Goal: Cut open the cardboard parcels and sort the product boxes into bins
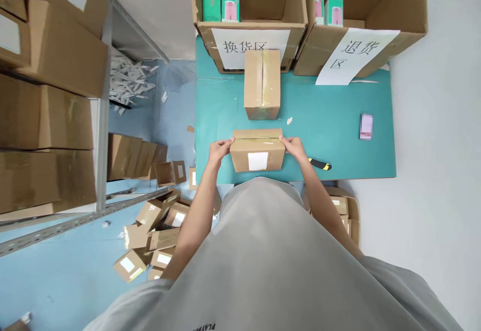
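Observation:
A small brown cardboard box (240, 158) with a white label on its near side sits at the front edge of the green table. My left hand (221, 149) grips its left end and my right hand (294, 147) its right end, fingers closed at the top corners. A seam runs along the top between them. Just behind it stands a second taped cardboard box (253, 83). A black and yellow utility knife (320, 164) lies to the right of my right hand, apart from it.
Two large open cartons (205, 37) (306, 57) with paper signs stand at the table's back, green boxes inside. A phone (366, 127) lies on the table (338, 115) at right. Shelving with stacked boxes (67, 60) rises at left. Several discarded boxes (130, 266) litter the floor.

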`<state>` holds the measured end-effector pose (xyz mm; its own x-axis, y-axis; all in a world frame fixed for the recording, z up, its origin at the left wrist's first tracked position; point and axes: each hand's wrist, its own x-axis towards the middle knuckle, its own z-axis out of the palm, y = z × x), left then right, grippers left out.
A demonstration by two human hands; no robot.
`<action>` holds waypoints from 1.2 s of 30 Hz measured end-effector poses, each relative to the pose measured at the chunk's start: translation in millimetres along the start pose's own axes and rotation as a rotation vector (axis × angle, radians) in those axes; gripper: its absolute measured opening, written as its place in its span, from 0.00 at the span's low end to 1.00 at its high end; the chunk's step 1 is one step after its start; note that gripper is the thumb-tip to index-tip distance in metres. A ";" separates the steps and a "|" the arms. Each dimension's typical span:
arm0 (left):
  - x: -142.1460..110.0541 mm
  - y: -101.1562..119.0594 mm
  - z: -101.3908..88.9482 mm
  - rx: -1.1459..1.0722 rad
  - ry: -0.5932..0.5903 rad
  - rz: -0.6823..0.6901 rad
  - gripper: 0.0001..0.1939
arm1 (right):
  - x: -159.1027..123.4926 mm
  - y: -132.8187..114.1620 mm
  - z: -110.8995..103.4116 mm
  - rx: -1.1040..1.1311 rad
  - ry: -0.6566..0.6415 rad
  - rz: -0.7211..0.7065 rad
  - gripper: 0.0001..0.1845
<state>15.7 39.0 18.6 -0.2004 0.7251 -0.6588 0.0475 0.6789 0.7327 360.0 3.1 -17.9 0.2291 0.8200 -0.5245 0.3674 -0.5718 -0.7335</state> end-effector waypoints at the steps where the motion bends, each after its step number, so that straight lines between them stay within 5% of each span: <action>1: -7.3 -7.1 -4.5 -0.005 -0.015 -0.006 0.26 | -11.6 5.5 1.1 0.029 -0.001 0.031 0.31; 9: -52.7 -47.6 -29.5 0.061 -0.009 -0.014 0.30 | -87.0 27.5 17.3 0.178 -0.008 0.054 0.33; 14: -53.6 -55.8 -37.0 0.181 0.041 0.054 0.26 | -92.2 28.7 28.6 0.197 -0.035 0.030 0.36; 18: -40.7 -49.3 -35.4 0.287 0.010 0.089 0.20 | -77.0 26.6 24.9 0.123 -0.044 0.019 0.28; 21: -19.4 -27.5 -28.2 0.358 0.000 0.149 0.18 | -51.7 14.8 12.7 0.054 -0.022 -0.011 0.24; 24: 11.8 12.9 -8.4 0.405 0.019 0.260 0.24 | -9.2 -17.5 2.6 0.004 0.048 -0.059 0.30; 31: 71.2 121.3 80.3 0.446 0.032 0.405 0.21 | 92.4 -135.6 14.2 -0.049 0.180 -0.103 0.28; 33: 75.6 135.1 97.9 0.456 0.037 0.399 0.16 | 101.8 -149.2 19.9 -0.026 0.189 -0.097 0.21; 36: 74.2 135.2 111.8 0.460 0.027 0.388 0.13 | 102.2 -138.6 21.2 0.028 0.209 -0.115 0.18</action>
<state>116.7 197.5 49.7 -0.1082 0.9308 -0.3492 0.5392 0.3500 0.7660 313.4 165.7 21.0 0.3697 0.8652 -0.3387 0.3773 -0.4729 -0.7963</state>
